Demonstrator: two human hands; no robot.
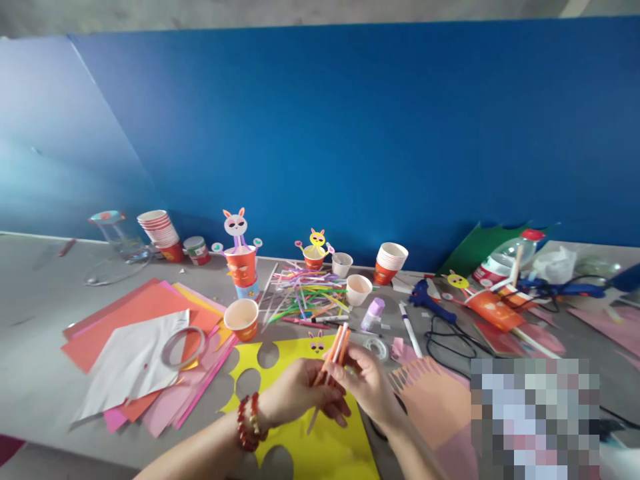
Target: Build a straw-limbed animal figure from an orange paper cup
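Both of my hands meet low in the middle of the view, over a yellow paper sheet (320,453) with round holes cut out of it. My left hand (300,395), with a red bead bracelet on its wrist, and my right hand (367,383) are closed together on a small bundle of orange and white straws (336,350). The bundle tilts up and to the right, with a thin end sticking out below my fingers. A pink paper piece with a cut fringe (433,397) lies just right of my right hand.
Coloured paper sheets (140,320) with a tape ring (183,348) lie at left. Behind are loose straws (305,300), paper cups (242,319), bunny cup figures (240,257), cup stacks (159,233), a glue stick (373,313), a marker (410,330) and a blue glue gun (430,300) with black cord.
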